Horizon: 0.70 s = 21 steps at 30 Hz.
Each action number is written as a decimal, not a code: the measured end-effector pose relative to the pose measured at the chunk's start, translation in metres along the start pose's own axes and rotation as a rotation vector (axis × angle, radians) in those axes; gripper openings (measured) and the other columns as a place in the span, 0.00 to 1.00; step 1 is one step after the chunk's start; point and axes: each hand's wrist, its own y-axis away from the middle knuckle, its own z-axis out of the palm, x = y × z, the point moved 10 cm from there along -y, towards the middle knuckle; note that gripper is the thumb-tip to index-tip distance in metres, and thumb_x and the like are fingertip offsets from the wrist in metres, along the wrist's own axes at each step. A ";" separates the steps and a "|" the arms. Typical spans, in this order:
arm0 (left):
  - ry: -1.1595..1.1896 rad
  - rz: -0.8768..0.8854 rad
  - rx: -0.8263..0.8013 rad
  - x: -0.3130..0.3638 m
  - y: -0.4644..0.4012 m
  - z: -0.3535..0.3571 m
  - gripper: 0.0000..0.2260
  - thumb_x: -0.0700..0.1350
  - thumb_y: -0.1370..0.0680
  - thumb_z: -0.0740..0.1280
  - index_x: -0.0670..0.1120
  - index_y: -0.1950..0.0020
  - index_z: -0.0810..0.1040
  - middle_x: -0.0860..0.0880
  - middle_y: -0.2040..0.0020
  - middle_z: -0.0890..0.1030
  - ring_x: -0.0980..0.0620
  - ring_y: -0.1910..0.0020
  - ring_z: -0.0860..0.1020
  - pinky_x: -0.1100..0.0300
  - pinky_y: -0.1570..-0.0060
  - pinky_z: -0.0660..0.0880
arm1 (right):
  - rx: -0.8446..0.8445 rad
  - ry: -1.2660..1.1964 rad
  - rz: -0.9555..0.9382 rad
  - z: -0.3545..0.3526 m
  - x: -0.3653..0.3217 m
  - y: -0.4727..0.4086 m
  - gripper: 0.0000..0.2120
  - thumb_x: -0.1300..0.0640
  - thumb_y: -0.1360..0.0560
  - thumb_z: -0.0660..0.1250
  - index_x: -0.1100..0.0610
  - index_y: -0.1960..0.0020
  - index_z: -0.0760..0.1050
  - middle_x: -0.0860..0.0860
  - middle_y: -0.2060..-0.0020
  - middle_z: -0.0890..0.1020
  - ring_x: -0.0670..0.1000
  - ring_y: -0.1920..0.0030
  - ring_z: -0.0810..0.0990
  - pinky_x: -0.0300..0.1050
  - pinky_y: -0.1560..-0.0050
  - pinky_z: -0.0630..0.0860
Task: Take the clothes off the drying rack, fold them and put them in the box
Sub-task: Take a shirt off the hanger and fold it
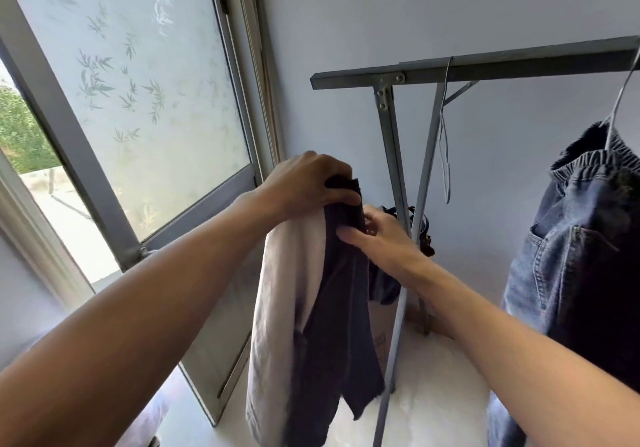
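Left hand (308, 183) grips limp dark garment (332, 308) top; right hand (377, 238) pinches its soft edge

We are in a home, in a small laundry corner by a window (131, 100) whose sliding pane is frosted with a bamboo-leaf pattern, with greenery showing outside. Against the plain pale wall (433, 10) stands a grey metal drying rack (485, 65), where we see jeans (581, 256) on a wire hanger (623, 93). A cardboard box (382, 329) with clothes in it sits on the white floor (436, 394) beneath.
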 end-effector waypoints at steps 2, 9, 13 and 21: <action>0.012 0.014 0.006 0.003 0.000 -0.004 0.14 0.62 0.27 0.70 0.51 0.57 0.79 0.55 0.67 0.75 0.50 0.64 0.75 0.49 0.59 0.77 | 0.063 0.028 0.010 -0.003 0.004 -0.003 0.07 0.64 0.26 0.66 0.59 0.49 0.78 0.55 0.57 0.84 0.54 0.54 0.84 0.54 0.49 0.81; 0.097 0.005 0.008 -0.003 0.005 -0.014 0.12 0.59 0.26 0.71 0.50 0.57 0.80 0.56 0.67 0.76 0.56 0.66 0.75 0.52 0.61 0.76 | 0.014 -0.079 0.089 -0.009 0.018 -0.005 0.07 0.69 0.26 0.62 0.65 0.50 0.77 0.55 0.64 0.82 0.54 0.62 0.81 0.45 0.60 0.77; 0.137 -0.018 0.004 -0.005 0.004 -0.016 0.14 0.56 0.26 0.72 0.55 0.67 0.73 0.56 0.71 0.73 0.58 0.70 0.72 0.60 0.66 0.69 | -0.002 -0.173 0.034 -0.010 0.018 -0.005 0.06 0.62 0.21 0.65 0.59 0.48 0.81 0.54 0.57 0.85 0.52 0.57 0.84 0.46 0.52 0.82; 0.441 -0.276 -0.116 -0.043 0.022 -0.010 0.20 0.52 0.32 0.77 0.36 0.67 0.76 0.47 0.71 0.73 0.52 0.71 0.70 0.58 0.69 0.64 | 0.187 -0.216 -0.099 -0.040 -0.013 -0.004 0.11 0.59 0.19 0.63 0.58 0.58 0.80 0.49 0.67 0.81 0.46 0.66 0.78 0.37 0.66 0.75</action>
